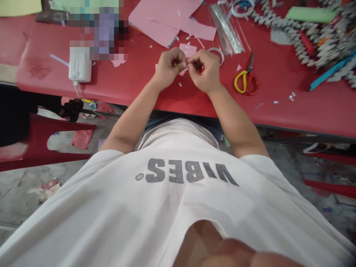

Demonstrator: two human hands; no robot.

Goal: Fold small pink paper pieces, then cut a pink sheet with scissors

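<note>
My left hand [170, 68] and my right hand [205, 69] meet above the red table, thumb and fingers of each pinched together. Whatever lies between the fingertips is too small and too hidden to name. Just behind them shows a small pink piece of paper [188, 49], with tiny scraps scattered around. A roll of clear tape [220, 53] is partly covered by my right hand. To the right of that hand lies a pair of scissors [246, 81] with one yellow and one red handle, blades pointing away from me.
Large pink paper sheets [161, 20] and a bundle of shiny clear strips [227, 29] lie beyond my hands. Grey zigzag chains [314, 40] heap up at the right. On the left is a white power bank [80, 66] with a cable; a red chair [41, 137] stands below.
</note>
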